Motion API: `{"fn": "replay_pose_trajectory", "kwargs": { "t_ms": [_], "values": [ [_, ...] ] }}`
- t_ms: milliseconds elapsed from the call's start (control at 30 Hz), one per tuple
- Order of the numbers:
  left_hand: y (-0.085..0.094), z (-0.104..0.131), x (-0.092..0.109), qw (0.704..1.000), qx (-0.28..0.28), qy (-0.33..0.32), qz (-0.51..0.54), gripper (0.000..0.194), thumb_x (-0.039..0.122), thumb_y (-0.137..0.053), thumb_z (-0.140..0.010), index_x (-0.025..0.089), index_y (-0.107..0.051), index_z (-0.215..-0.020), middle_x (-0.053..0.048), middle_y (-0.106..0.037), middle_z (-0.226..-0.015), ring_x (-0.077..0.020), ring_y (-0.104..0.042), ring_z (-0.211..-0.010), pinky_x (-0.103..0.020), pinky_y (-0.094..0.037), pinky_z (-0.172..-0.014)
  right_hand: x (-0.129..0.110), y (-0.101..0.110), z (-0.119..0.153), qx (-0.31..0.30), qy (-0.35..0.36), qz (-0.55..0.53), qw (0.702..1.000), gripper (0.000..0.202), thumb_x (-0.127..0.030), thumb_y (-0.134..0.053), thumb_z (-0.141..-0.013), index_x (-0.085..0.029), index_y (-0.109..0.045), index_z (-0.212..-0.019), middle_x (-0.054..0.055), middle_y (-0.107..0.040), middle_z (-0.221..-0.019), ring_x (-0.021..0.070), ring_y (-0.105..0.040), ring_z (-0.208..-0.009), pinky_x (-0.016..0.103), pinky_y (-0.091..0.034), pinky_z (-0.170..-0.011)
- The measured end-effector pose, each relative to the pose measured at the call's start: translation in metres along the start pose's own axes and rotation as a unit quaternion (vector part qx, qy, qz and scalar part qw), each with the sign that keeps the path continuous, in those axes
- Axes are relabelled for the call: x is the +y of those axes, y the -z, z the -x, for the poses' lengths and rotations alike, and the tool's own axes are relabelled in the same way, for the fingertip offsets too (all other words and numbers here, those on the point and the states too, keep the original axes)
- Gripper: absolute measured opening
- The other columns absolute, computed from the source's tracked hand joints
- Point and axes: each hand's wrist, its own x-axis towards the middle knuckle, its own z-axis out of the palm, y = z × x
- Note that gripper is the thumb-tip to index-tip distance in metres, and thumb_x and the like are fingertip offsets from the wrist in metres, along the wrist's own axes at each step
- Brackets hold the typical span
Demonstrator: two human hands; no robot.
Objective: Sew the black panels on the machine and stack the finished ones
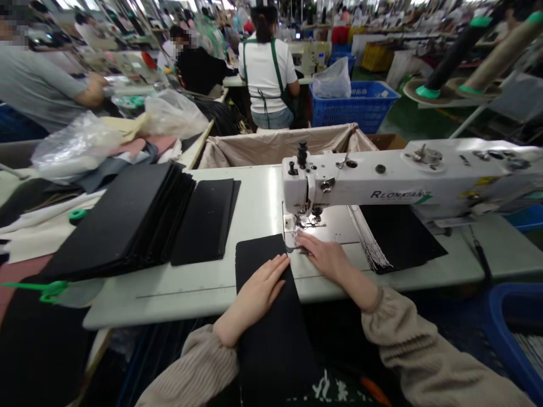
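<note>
The panel [274,345] sat under the flat left grip [257,294], running longways back past it, right grip [326,257] just beside, couldn't tell if pinching.

Sewing machine [360,183] stood on table [258,203]. Left hand [261,291] lay flat on black panel [275,345], front-left of machine's needle end; right hand [328,257] was just in front of that end. Pale-edged stack [399,240] sat under machine's arm, black pile [119,212] well left of machine, blue crate [350,116] behind machine.

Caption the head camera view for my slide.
Left hand resting on a black panel, right hand beside it at a white sewing machine.
</note>
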Motion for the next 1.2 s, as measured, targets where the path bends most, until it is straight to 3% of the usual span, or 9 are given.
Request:
{"fn": "replay_pose_trajectory", "kwargs": {
  "t_ms": [100, 200, 333, 467, 700, 1200],
  "values": [
    [0.016, -0.005, -0.016, 0.998, 0.022, 0.044, -0.027, 0.06, 0.042, -0.051, -0.097, 0.028, -0.032, -0.151, -0.007, -0.022, -0.162, -0.0278, -0.023, -0.148, -0.049, -0.026, -0.12, 0.014, -0.007, -0.014, -0.023, -0.029, 0.095, 0.995, 0.058, -0.022, -0.044, -0.092, -0.034, -0.038, -0.148, -0.002, -0.04, -0.154, 0.0224, -0.067, -0.104, 0.036, -0.056, -0.078],
    [0.023, -0.028, -0.027, 0.999, 0.009, 0.027, -0.031, 0.073, 0.056, -0.058, -0.089, 0.026, -0.033, -0.15, -0.01, -0.028, -0.16, -0.0303, -0.026, -0.147, -0.052, -0.021, -0.121, 0.017, -0.011, -0.011, -0.015, -0.028, 0.128, 0.991, 0.055, -0.024, -0.043, -0.092, -0.032, -0.041, -0.147, -0.001, -0.043, -0.153, 0.0216, -0.067, -0.104, 0.035, -0.056, -0.079],
    [0.021, -0.062, -0.032, 1.0, 0.004, -0.003, -0.021, 0.07, 0.057, -0.056, -0.09, 0.023, -0.038, -0.148, -0.012, -0.037, -0.155, -0.0285, -0.035, -0.143, -0.05, -0.026, -0.118, 0.015, -0.012, -0.005, 0.008, -0.021, 0.152, 0.988, 0.056, -0.022, -0.043, -0.092, -0.027, -0.041, -0.148, 0.005, -0.045, -0.151, 0.0211, -0.068, -0.099, 0.032, -0.055, -0.075],
    [0.016, -0.081, -0.03, 1.0, 0.011, -0.024, -0.007, 0.067, 0.055, -0.059, -0.089, 0.019, -0.043, -0.143, -0.012, -0.037, -0.155, -0.0279, -0.03, -0.146, -0.048, -0.021, -0.12, 0.015, -0.012, -0.007, 0.007, -0.024, 0.16, 0.987, 0.057, -0.025, -0.043, -0.094, -0.028, -0.038, -0.15, 0.006, -0.046, -0.151, 0.0202, -0.068, -0.095, 0.03, -0.053, -0.071],
    [0.013, -0.087, -0.032, 0.999, -0.004, -0.028, 0.018, 0.07, 0.053, -0.061, -0.088, 0.02, -0.038, -0.146, -0.008, -0.034, -0.157, -0.0237, -0.026, -0.148, -0.045, -0.015, -0.123, 0.015, -0.011, -0.009, 0.0, -0.022, 0.154, 0.988, 0.055, -0.027, -0.043, -0.094, -0.027, -0.041, -0.148, 0.005, -0.049, -0.149, 0.0204, -0.069, -0.09, 0.03, -0.052, -0.068],
    [0.017, -0.088, -0.034, 0.999, -0.012, -0.041, 0.034, 0.072, 0.052, -0.062, -0.087, 0.022, -0.036, -0.148, -0.009, -0.036, -0.156, -0.026, -0.028, -0.147, -0.047, -0.015, -0.123, 0.018, -0.014, -0.009, 0.008, -0.012, 0.153, 0.988, 0.056, -0.025, -0.044, -0.092, -0.027, -0.043, -0.148, 0.003, -0.048, -0.149, 0.0208, -0.068, -0.091, 0.031, -0.053, -0.068]
  ]
}}
